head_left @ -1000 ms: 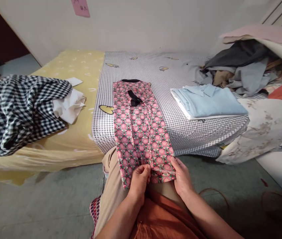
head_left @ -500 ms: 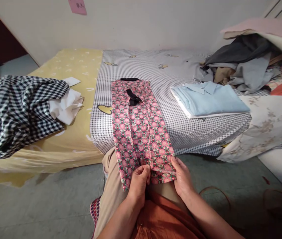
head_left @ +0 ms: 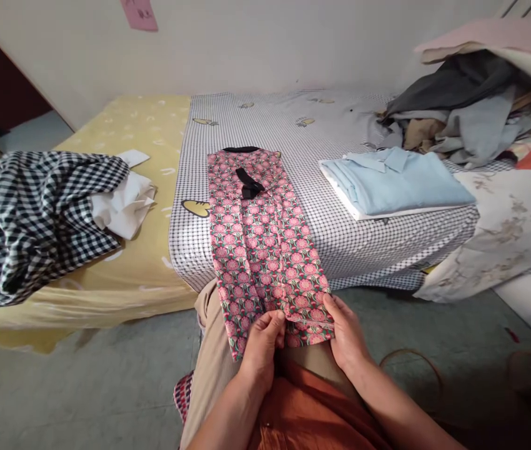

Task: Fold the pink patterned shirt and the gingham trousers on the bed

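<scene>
A pink patterned garment (head_left: 265,237), folded lengthwise into a long strip, lies from the bed across my lap. It has a black neckline at its far end, and a black strip or bow (head_left: 249,184) rests on its upper part. My left hand (head_left: 265,337) pinches the near edge around the middle of its width. At the right corner, my right hand (head_left: 345,331) grips the same edge, thumb on top and fingers underneath. My beige trousers show below the cloth.
A folded light blue shirt (head_left: 401,181) sits on white cloth at the right of the bed. Behind it is a heap of clothes (head_left: 462,112). A black-and-white checked cloth (head_left: 35,219) with white fabric (head_left: 127,206) lies on the yellow sheet (head_left: 148,125) at left.
The camera view has shifted slightly. Both hands keep their hold on the garment's near edge, and its position on the bed and lap looks the same.
</scene>
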A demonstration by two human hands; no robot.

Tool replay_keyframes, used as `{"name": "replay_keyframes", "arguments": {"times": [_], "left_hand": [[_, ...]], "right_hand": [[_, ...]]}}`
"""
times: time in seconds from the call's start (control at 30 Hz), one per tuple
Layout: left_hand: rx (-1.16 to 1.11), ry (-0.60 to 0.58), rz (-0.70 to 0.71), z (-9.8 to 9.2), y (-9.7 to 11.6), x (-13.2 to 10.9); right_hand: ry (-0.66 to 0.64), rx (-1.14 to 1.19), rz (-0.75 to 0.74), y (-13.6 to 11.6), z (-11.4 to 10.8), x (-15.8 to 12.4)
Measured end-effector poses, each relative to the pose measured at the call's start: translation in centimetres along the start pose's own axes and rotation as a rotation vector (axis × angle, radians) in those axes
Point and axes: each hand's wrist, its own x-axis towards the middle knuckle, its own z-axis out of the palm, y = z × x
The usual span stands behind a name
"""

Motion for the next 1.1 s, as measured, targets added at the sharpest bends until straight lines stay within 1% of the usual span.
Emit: {"name": "replay_keyframes", "arguments": {"times": [0.23, 0.43, 0.57, 0.77, 0.97, 1.1], "left_hand": [[0.000, -0.010, -0.008, 0.0, 0.1, -0.1], [0.020, -0.011, 0.006, 0.0, 0.0, -0.1], [0.040, 0.014, 0.040, 0.0, -0.1, -0.1], [0.048, 0.081, 0.068, -0.3, -0.6, 0.2], [0.037, 0.087, 0.058, -0.5, -1.1, 0.5], [0.047, 0.076, 0.052, -0.5, -1.0, 0.5]], "right_hand": [[-0.008, -0.010, 0.014, -0.4, 0.3, -0.2], [-0.019, -0.010, 0.027, -0.1, 0.1, -0.1], [-0.029, -0.008, 0.036, 0.0, 0.0, 0.0], [-0.003, -0.002, 0.059, -0.2, -0.1, 0.0], [-0.035, -0.011, 0.039, -0.2, 0.0, 0.0], [-0.026, -0.005, 0.036, -0.2, 0.0, 0.1]]}}
